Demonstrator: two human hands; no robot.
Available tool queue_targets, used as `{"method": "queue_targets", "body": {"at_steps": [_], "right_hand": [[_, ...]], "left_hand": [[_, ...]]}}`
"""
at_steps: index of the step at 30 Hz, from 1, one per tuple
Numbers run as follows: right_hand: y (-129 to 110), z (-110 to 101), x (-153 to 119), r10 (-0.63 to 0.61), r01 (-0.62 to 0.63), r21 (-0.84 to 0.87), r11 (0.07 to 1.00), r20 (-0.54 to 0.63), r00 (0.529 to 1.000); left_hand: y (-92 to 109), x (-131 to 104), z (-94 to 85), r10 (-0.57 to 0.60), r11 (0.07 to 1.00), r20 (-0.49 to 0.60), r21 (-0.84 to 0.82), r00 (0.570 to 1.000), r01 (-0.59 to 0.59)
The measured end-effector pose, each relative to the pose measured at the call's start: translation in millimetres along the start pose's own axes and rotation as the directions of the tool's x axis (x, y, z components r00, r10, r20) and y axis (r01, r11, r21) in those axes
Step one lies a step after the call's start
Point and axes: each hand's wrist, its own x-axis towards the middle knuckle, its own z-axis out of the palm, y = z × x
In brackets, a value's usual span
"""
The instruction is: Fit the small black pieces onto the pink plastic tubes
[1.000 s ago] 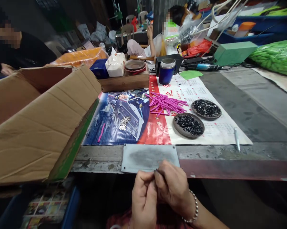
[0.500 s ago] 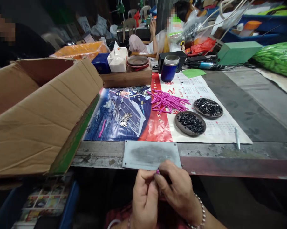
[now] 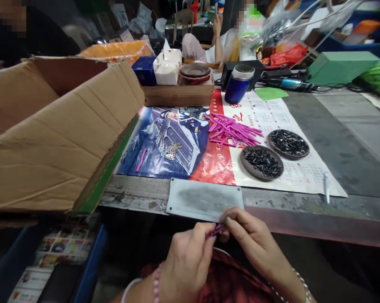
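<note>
In front of my lap, my left hand [image 3: 192, 248] pinches a slim magenta stick [image 3: 213, 231] between thumb and fingers. My right hand [image 3: 251, 235] meets it at the far end, thumb and fingertips closed there; my fingers partly cover the stick. Past the hands, a grey metal plate [image 3: 205, 198] lies at the table edge. A pile of magenta sticks [image 3: 235, 129] rests on a printed calendar sheet. Small black pieces [image 3: 263, 162] fill one round dish, and similar black pieces [image 3: 288, 142] fill another behind it. Small silvery beads [image 3: 173, 150] lie heaped to the left.
A large open cardboard box [image 3: 60, 139] stands at the left. A single magenta stick [image 3: 141, 160] lies near it. Behind are a wooden box [image 3: 180, 96], a blue cup [image 3: 238, 86] and a green block [image 3: 343, 67]. A white pen-like object [image 3: 326, 187] sits at the right.
Both hands have shifted slightly right in view and drawn a little apart, showing more of the magenta stick. The camera view has turned, so the table items appear shifted.
</note>
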Motion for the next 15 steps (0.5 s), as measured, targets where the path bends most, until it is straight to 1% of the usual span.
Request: {"method": "queue_targets", "body": {"at_steps": [3, 6, 8, 10, 12, 15], "right_hand": [[0.5, 2.3, -1.1, 0.001, 0.001, -0.065, 0.998, 0.031, 1.000], [1.7, 6.0, -0.1, -0.090, 0.093, -0.217, 0.972, 0.023, 0.996], [2.5, 8.5, 0.3, -0.195, 0.186, -0.361, 0.914, 0.011, 0.981], [3.1, 11.1, 0.6, -0.287, 0.257, -0.484, 0.837, 0.011, 0.958], [3.6, 13.6, 1.9, -0.331, 0.286, -0.546, 0.787, 0.018, 0.943], [4.3, 16.9, 7.4, -0.360, 0.308, -0.578, 0.755, 0.027, 0.933]], "left_hand": [[-0.6, -1.0, -2.7, 0.068, 0.994, -0.022, 0.082, 0.997, -0.065], [-2.4, -1.0, -2.9, 0.107, 0.987, -0.008, 0.117, 0.994, -0.105], [-3.4, -0.7, -2.6, 0.112, 0.986, 0.005, 0.127, 0.994, -0.112], [-4.3, -0.5, -2.1, 0.124, 0.983, -0.008, 0.141, 0.992, -0.121], [-5.4, -0.2, -1.7, 0.138, 0.979, -0.038, 0.159, 0.990, -0.131], [-7.9, 2.0, -2.8, 0.149, 0.973, -0.061, 0.188, 0.987, -0.136]]}}
